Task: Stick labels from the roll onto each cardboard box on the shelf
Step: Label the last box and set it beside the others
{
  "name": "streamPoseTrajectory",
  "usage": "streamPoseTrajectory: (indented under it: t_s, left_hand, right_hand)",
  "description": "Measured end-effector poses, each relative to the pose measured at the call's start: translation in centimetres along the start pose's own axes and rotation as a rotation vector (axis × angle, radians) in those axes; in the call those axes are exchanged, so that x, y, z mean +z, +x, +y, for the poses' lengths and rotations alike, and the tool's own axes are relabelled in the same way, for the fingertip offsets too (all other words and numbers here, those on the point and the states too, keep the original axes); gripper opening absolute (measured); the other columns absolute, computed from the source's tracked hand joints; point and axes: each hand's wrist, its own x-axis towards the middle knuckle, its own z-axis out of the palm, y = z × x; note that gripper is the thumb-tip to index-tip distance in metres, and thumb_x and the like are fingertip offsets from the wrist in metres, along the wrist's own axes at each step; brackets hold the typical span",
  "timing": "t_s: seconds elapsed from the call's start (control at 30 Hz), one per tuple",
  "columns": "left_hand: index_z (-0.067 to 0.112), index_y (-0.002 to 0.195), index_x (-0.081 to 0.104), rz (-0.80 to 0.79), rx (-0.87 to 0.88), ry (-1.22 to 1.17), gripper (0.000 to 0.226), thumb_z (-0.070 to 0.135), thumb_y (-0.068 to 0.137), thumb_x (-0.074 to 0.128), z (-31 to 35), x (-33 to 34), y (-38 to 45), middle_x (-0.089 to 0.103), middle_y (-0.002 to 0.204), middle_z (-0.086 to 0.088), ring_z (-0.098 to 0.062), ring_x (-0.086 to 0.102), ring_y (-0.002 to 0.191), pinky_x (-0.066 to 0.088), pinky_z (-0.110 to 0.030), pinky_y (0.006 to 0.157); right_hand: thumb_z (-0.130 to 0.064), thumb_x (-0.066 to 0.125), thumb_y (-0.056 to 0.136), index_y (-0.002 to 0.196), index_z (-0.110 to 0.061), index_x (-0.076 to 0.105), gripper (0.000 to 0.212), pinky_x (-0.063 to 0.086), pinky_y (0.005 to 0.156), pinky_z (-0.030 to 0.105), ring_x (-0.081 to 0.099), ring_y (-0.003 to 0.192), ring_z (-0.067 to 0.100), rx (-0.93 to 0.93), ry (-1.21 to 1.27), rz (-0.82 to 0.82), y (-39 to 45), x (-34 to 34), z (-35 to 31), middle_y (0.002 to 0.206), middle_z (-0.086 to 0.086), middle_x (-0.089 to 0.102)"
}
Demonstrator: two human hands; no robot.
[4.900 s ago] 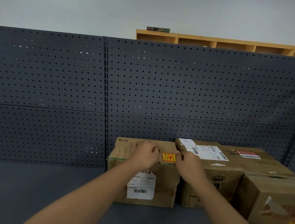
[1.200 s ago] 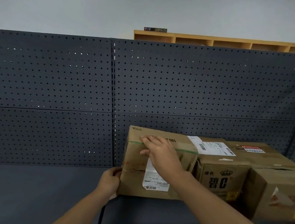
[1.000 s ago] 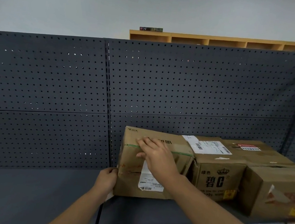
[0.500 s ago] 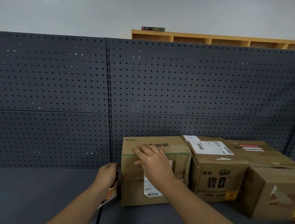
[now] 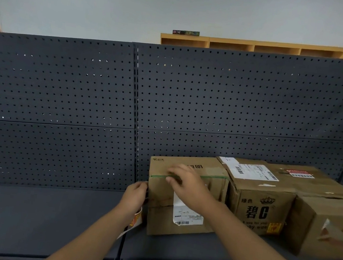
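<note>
Nearest the camera, two bare forearms reach up to the shelf point(image 5: 53, 208). Left hand point(image 5: 134, 196) sits at the left front edge of the leftmost cardboard box point(image 5: 183, 198), fingers curled against the corner; a strip of labels from the roll point(image 5: 133, 222) hangs below it, red and yellow print showing, so this grip looks to be holding the strip while bracing the box, though the roll itself is hidden. Right hand point(image 5: 189, 186) lies on the box's upper front, fingers spread fairly flat across the green strap point(image 5: 214, 177), pressing rather than clasping; nothing seen held in it. The box stands upright on the shelf, touching the middle box point(image 5: 258, 207) to its right; a white shipping slip point(image 5: 186, 213) is on its front. No new label is visible on this face. Judgement: the step in hand is settling or turning this box, not sticking. Next move likely calls for freeing the right hand to peel a label off the hanging strip. Further right, a third box point(image 5: 325, 226) bears yellow stickers. Behind stands a grey pegboard point(image 5: 62, 95), then wooden cubbies point(image 5: 262, 48) against the wall.
</note>
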Motion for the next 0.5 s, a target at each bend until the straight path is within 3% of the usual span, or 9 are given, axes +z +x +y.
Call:
streamPoseTrajectory:
  t_s: [0.13,0.2,0.3,0.5]
  left_hand:
    - [0.014,0.128,0.065,0.004,0.073,0.079,0.028,0.018,0.107,0.046,-0.8,-0.9,0.5,0.07,0.115,-0.008,-0.028,0.066,0.108,0.055,-0.045,0.098]
    - [0.017,0.129,0.065,0.027,0.165,0.194,0.029,0.015,0.106,0.047,-1.3,-1.8,0.5,0.071,0.115,-0.004,-0.022,0.065,0.103,0.054,-0.039,0.093]
    - [0.015,0.133,0.063,0.074,0.287,0.441,0.032,0.011,0.104,0.051,-2.2,-3.1,0.3,0.067,0.126,0.0,-0.016,0.061,0.116,0.05,-0.031,0.098]
    - [0.021,0.112,0.071,0.014,0.491,0.877,0.02,0.021,0.099,0.057,-4.9,-4.9,0.3,0.056,0.112,0.007,-0.014,0.06,0.098,0.05,-0.031,0.077]
  right_hand:
    - [-0.027,0.053,0.106,0.133,-0.018,0.066,0.031,0.048,0.104,0.032,0.051,0.118,0.006,0.052,0.131,0.029,0.1,-1.5,-0.7,0.119,-0.011,0.063]
    - [-0.022,0.053,0.105,0.131,-0.018,0.067,0.03,0.048,0.102,0.028,0.051,0.117,0.005,0.04,0.151,0.061,-0.1,-1.7,-1.5,0.116,-0.011,0.063]
    - [-0.017,0.055,0.103,0.13,-0.017,0.068,0.03,0.047,0.098,0.025,0.051,0.115,0.006,-0.046,0.179,0.055,-0.4,-1.1,-3.0,0.114,-0.01,0.065]
    - [-0.01,0.055,0.098,0.123,-0.011,0.071,0.03,0.046,0.095,0.025,0.053,0.109,0.01,-0.222,0.135,-0.029,-0.4,1.8,-5.3,0.11,-0.004,0.069]
